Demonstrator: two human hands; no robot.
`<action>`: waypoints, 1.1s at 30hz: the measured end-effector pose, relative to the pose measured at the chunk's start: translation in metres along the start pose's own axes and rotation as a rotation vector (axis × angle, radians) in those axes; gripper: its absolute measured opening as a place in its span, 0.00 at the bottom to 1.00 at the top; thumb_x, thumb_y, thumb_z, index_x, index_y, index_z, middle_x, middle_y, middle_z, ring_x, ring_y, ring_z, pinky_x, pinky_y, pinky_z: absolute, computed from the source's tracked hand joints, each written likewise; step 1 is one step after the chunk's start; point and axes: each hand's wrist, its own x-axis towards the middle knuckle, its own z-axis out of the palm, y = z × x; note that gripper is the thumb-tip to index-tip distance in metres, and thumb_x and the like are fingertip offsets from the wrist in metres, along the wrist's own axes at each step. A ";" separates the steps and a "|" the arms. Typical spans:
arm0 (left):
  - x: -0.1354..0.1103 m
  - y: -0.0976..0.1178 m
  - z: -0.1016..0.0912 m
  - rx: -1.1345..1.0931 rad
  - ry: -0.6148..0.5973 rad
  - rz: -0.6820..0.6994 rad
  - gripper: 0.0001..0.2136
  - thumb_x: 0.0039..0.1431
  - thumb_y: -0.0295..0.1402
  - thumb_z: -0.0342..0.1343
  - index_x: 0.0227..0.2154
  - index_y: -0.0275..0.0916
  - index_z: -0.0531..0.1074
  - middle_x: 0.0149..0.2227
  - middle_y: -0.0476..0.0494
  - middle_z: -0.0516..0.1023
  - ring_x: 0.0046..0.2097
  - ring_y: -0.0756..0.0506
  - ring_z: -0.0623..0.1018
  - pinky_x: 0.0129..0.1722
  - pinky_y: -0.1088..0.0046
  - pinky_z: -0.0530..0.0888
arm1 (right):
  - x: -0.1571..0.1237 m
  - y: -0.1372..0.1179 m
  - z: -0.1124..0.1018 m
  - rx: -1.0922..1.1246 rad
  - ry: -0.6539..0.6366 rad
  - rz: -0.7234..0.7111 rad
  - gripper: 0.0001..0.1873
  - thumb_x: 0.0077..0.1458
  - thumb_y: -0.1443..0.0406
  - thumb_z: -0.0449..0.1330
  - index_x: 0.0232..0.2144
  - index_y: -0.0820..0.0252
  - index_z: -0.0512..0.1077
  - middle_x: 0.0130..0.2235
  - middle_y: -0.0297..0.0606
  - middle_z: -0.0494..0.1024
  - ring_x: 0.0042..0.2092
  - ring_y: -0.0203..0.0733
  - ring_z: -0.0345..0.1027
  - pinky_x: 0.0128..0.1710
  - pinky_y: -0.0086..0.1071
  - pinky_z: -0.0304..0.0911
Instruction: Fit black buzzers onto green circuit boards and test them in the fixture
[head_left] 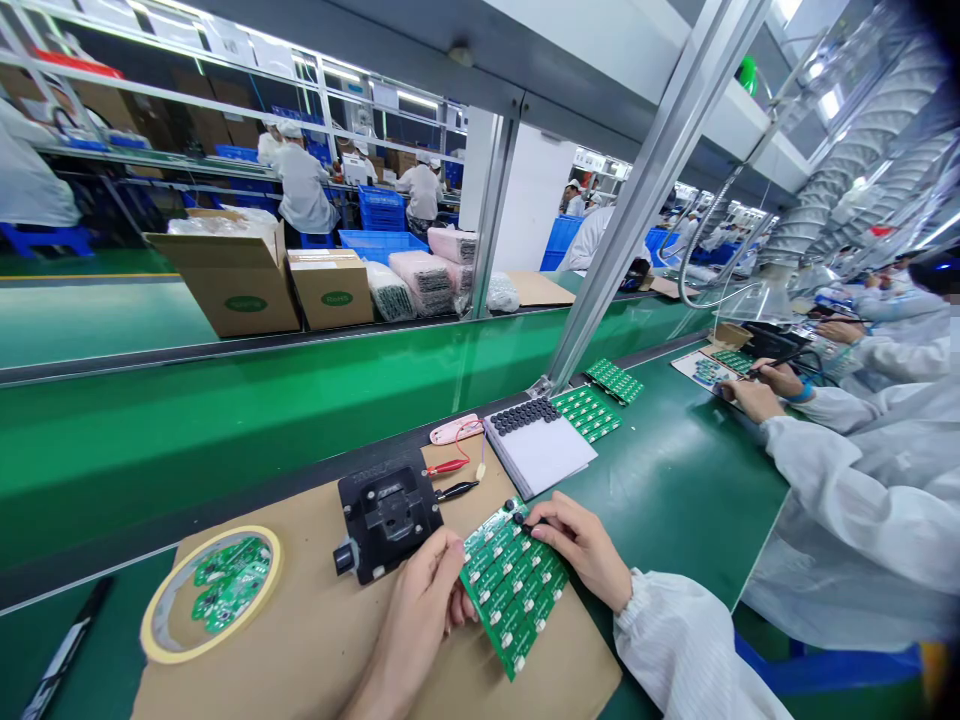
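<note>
Head view: left hand (416, 610) and right hand (581, 550) both grip a green PCB panel (514, 590) by its edges. Held over a cardboard sheet (262, 650), just beside a black test fixture (386, 515).

Head-worn camera, close above left hand (412, 625) and right hand (581, 550), facing forward and down

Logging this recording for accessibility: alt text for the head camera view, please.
The left hand and right hand hold a green circuit board panel over a brown cardboard sheet, beside a black fixture. Co-workers in white suits work along the green bench.
</note>
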 end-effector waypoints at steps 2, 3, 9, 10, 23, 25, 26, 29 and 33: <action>0.001 0.000 0.000 -0.003 0.006 0.013 0.21 0.57 0.55 0.50 0.22 0.41 0.63 0.14 0.53 0.69 0.18 0.52 0.65 0.16 0.80 0.59 | 0.001 0.001 0.000 -0.007 -0.009 -0.002 0.19 0.61 0.49 0.55 0.33 0.54 0.78 0.27 0.32 0.64 0.29 0.37 0.60 0.30 0.29 0.57; 0.001 0.000 0.000 -0.005 0.007 0.014 0.21 0.56 0.55 0.51 0.22 0.41 0.63 0.14 0.53 0.68 0.18 0.52 0.65 0.16 0.79 0.59 | 0.001 0.001 -0.001 -0.009 -0.012 -0.006 0.19 0.61 0.49 0.55 0.33 0.54 0.78 0.28 0.33 0.66 0.30 0.38 0.61 0.30 0.29 0.58; -0.001 0.004 0.001 -0.023 0.011 0.000 0.20 0.56 0.53 0.52 0.22 0.41 0.63 0.14 0.53 0.68 0.18 0.51 0.65 0.16 0.79 0.60 | -0.002 0.004 0.000 -0.088 0.000 -0.046 0.20 0.62 0.48 0.54 0.33 0.51 0.80 0.29 0.35 0.68 0.30 0.38 0.64 0.30 0.30 0.60; -0.001 0.005 0.001 -0.024 0.012 0.003 0.20 0.56 0.53 0.53 0.21 0.41 0.63 0.14 0.53 0.68 0.17 0.51 0.65 0.16 0.80 0.60 | -0.005 0.004 0.000 -0.131 -0.001 -0.054 0.20 0.62 0.49 0.54 0.34 0.50 0.81 0.29 0.35 0.68 0.30 0.38 0.65 0.31 0.30 0.60; -0.001 0.003 0.000 0.013 0.011 0.026 0.20 0.57 0.52 0.52 0.22 0.41 0.63 0.15 0.53 0.69 0.18 0.52 0.66 0.15 0.81 0.60 | 0.070 -0.004 -0.045 -0.534 0.407 -0.007 0.20 0.66 0.55 0.49 0.38 0.58 0.77 0.31 0.37 0.75 0.29 0.39 0.66 0.33 0.32 0.61; 0.000 0.000 -0.001 0.009 0.014 0.030 0.20 0.58 0.52 0.51 0.22 0.41 0.63 0.15 0.53 0.69 0.17 0.52 0.66 0.15 0.81 0.60 | 0.090 0.002 -0.046 -0.570 0.387 0.006 0.18 0.65 0.57 0.51 0.35 0.59 0.77 0.33 0.39 0.76 0.31 0.40 0.67 0.34 0.33 0.60; 0.001 -0.002 -0.001 0.006 0.017 0.032 0.20 0.58 0.53 0.51 0.22 0.41 0.63 0.15 0.53 0.69 0.17 0.52 0.66 0.15 0.81 0.59 | 0.097 0.005 -0.045 -0.588 0.379 0.013 0.16 0.64 0.58 0.52 0.34 0.59 0.77 0.34 0.39 0.76 0.31 0.41 0.68 0.33 0.33 0.59; 0.002 -0.004 -0.001 0.001 0.019 0.037 0.21 0.57 0.53 0.51 0.22 0.41 0.63 0.15 0.52 0.70 0.17 0.52 0.66 0.15 0.81 0.59 | 0.107 0.012 -0.040 -0.624 0.355 0.029 0.13 0.62 0.62 0.53 0.34 0.58 0.77 0.35 0.39 0.75 0.31 0.40 0.68 0.31 0.31 0.57; 0.002 0.001 -0.001 0.015 0.012 0.035 0.20 0.57 0.52 0.52 0.23 0.41 0.63 0.15 0.52 0.70 0.17 0.52 0.66 0.15 0.81 0.59 | 0.109 0.011 -0.043 -0.605 0.347 0.028 0.12 0.61 0.62 0.54 0.33 0.58 0.76 0.35 0.38 0.75 0.31 0.39 0.67 0.31 0.30 0.57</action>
